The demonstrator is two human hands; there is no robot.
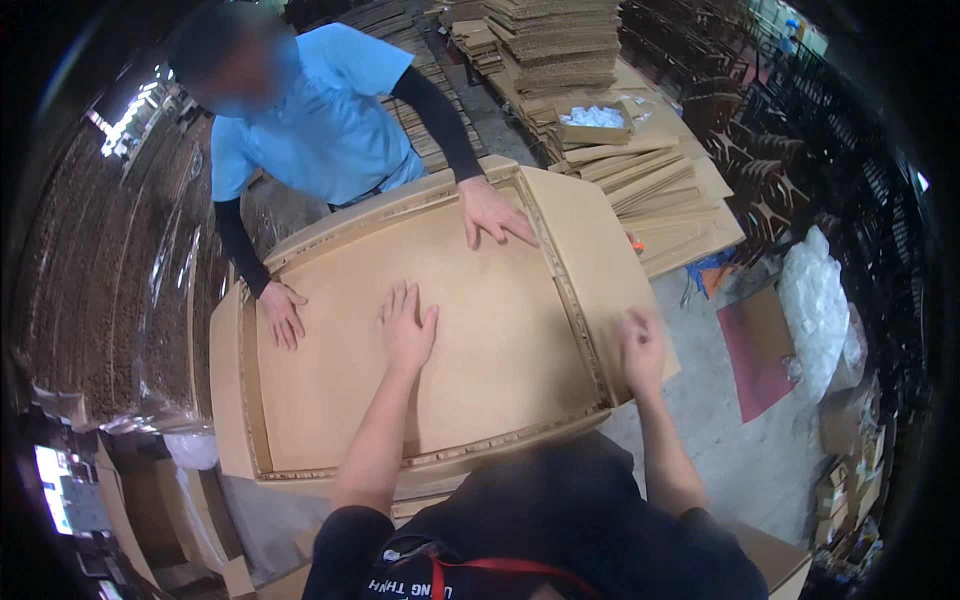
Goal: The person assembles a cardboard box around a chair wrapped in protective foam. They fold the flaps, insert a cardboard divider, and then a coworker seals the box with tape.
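Note:
A large open cardboard box (500, 350) lies in front of me, with strips of layered cardboard edging (572, 310) along its inner walls and its flaps folded outward. My left hand (408, 328) is open, its fingers spread over the flat cardboard surface inside the box. My right hand (642, 348) is over the right flap (590, 230), its fingers bent and blurred; whether it grips anything does not show. Across from me, a co-worker's hand (283, 312) rests inside the left edge. That person's other hand (492, 212) lies near the far right corner.
Stacked cardboard sheets (555, 45) and strips stand at the far right, beside a small box of white pieces (595, 117). Wrapped cardboard stacks (110, 260) rise at the left. A clear plastic bag (815, 310) and a pink-sided carton (752, 355) are on the right floor.

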